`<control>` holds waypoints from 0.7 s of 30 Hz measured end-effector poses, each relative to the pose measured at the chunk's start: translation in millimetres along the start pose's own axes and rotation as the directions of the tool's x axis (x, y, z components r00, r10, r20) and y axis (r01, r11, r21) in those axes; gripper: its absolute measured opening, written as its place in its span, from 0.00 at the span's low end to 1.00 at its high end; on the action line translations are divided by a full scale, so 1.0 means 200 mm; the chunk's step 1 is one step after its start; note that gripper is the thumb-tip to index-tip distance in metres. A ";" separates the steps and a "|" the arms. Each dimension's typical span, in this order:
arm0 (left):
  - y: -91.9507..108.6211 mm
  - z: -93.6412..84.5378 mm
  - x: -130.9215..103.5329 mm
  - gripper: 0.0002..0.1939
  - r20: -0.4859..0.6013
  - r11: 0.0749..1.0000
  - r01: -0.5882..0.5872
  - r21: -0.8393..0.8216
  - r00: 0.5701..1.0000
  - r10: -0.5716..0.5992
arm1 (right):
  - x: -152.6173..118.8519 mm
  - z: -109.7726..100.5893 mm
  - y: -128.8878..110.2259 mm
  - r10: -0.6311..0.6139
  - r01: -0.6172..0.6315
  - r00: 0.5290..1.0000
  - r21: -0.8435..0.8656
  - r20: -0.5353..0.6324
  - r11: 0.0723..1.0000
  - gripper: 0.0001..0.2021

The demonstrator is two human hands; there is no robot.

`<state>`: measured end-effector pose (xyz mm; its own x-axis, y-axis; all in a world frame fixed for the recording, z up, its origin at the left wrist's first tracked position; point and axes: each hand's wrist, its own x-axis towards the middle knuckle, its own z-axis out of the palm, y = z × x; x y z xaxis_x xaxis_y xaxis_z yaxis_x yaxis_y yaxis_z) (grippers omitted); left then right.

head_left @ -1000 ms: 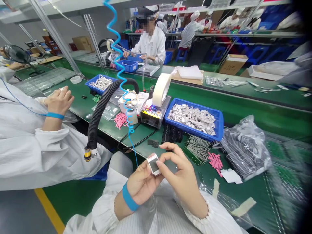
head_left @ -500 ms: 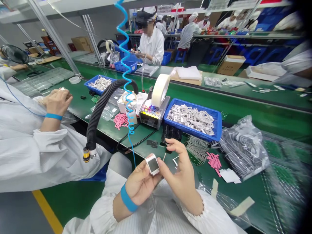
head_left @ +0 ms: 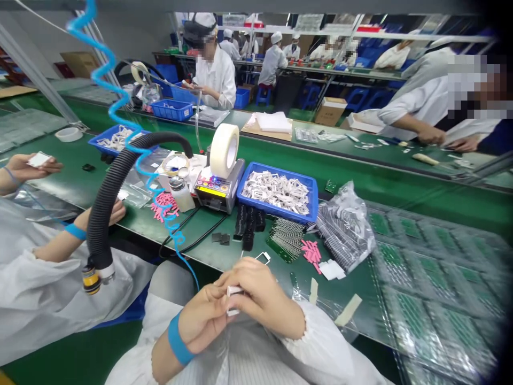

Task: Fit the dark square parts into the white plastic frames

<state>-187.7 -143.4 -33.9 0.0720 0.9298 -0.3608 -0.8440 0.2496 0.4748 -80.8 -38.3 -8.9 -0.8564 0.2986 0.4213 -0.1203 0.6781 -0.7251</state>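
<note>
A small white-framed part (head_left: 233, 311) is held between both hands above my lap, mostly covered by fingers. My left hand (head_left: 204, 319), with a blue band at the wrist, grips it from the left. Curled over its right side and top is my right hand (head_left: 260, 294), its fingers closed on the same part. Just beyond the hands, a loose white frame (head_left: 263, 259) lies on the green table. Dark square pieces (head_left: 221, 238) and black stacked parts (head_left: 249, 227) lie farther back.
A blue bin (head_left: 315, 200) of white frames stands beside a tape dispenser (head_left: 218, 184). Pink strips (head_left: 311, 253), a bagged stack (head_left: 348, 230) and bagged green boards (head_left: 428, 283) lie right. A black hose (head_left: 105, 198) arches left, near a co-worker's hands.
The view has swung right. My right hand, raised with fingers apart before, has closed over the part, hiding its dark face. The co-worker's hands at left have separated.
</note>
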 end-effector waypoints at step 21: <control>-0.11 -0.08 0.12 0.09 -0.034 0.985 0.042 -0.168 0.998 -0.049 | -0.43 -0.20 0.50 0.390 -0.686 0.722 -0.517 -0.572 0.512 0.08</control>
<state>-175.9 -130.3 -66.9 0.0947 0.9068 -0.4109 -0.9174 0.2398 0.3177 1.7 31.2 -96.5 -0.3783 0.8638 0.3329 0.7851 0.4899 -0.3789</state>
